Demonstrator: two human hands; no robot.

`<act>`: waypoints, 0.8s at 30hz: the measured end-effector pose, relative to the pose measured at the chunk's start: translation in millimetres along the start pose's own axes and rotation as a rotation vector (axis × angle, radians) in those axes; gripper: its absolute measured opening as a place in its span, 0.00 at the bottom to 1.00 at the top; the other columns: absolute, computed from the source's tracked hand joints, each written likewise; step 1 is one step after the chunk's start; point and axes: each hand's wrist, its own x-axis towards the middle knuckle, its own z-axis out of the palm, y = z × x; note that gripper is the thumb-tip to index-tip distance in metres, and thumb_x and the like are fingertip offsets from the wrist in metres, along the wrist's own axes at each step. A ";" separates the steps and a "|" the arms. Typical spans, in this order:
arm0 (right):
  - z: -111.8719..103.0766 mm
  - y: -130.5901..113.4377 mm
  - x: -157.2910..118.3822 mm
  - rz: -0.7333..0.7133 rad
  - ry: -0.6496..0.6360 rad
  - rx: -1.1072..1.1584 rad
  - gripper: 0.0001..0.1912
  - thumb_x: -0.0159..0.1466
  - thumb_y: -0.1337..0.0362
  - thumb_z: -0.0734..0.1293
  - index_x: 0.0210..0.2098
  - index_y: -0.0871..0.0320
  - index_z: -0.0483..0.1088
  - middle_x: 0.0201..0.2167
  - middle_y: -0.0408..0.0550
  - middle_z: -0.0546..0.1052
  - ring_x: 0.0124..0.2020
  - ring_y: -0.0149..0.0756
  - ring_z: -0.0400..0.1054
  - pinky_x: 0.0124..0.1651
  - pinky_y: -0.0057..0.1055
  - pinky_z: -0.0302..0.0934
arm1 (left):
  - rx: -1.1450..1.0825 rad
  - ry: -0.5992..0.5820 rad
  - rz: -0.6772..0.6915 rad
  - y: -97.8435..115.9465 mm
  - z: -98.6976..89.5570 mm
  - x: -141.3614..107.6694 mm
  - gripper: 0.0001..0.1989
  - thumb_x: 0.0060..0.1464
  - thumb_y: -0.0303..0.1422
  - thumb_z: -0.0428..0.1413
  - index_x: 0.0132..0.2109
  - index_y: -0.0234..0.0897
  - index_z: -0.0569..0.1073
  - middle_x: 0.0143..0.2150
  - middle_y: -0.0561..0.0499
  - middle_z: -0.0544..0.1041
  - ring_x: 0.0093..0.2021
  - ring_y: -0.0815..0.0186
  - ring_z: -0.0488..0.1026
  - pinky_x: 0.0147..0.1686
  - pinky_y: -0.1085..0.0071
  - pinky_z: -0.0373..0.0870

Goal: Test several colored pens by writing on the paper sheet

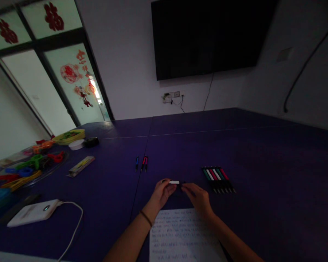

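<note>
My left hand (164, 193) is closed in a pinch on a pen with a white barrel (174, 182), held level just above the table. My right hand (199, 198) has its fingertips pinched at the pen's dark end; whether the pen's parts are joined or apart there is too dim to tell. Under my wrists lies a sheet of handwritten paper (180, 236). To the right, several pens (218, 179) with green, white and pink barrels lie side by side. Farther off on the left are a blue pen (137, 163) and two pink-and-black pens (144, 163).
A narrow box (81, 166) lies left of the pens. At far left are colourful scissors (34, 163), a yellow basket (69, 137), a white round item (76, 145) and a white power bank (34, 213) with a cable. The purple table (112, 196) reaches the wall.
</note>
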 end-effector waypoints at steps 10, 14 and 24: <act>-0.4 2.3 2.2 -0.028 -0.408 -0.194 0.04 0.50 0.71 0.67 0.23 0.56 0.71 0.34 0.46 0.73 0.41 0.38 0.60 0.44 0.36 0.58 | -0.207 0.170 0.064 11.2 1.1 8.8 0.04 0.47 0.23 0.53 0.25 0.30 0.68 0.23 0.49 0.73 0.26 0.70 0.72 0.32 0.74 0.70; 4.2 2.7 0.7 -0.008 -0.448 -0.170 0.06 0.52 0.73 0.64 0.23 0.58 0.69 0.32 0.46 0.73 0.39 0.36 0.61 0.43 0.33 0.58 | -0.228 0.169 0.050 13.4 3.2 5.9 0.06 0.48 0.24 0.53 0.25 0.31 0.68 0.23 0.49 0.72 0.25 0.71 0.71 0.31 0.75 0.70; 2.9 12.4 2.5 -0.019 -0.112 -0.286 0.12 0.61 0.69 0.54 0.26 0.58 0.65 0.26 0.48 0.72 0.30 0.36 0.65 0.34 0.33 0.59 | -0.224 0.173 0.081 14.6 -0.7 7.6 0.08 0.49 0.30 0.53 0.24 0.32 0.67 0.23 0.51 0.71 0.24 0.73 0.70 0.30 0.76 0.68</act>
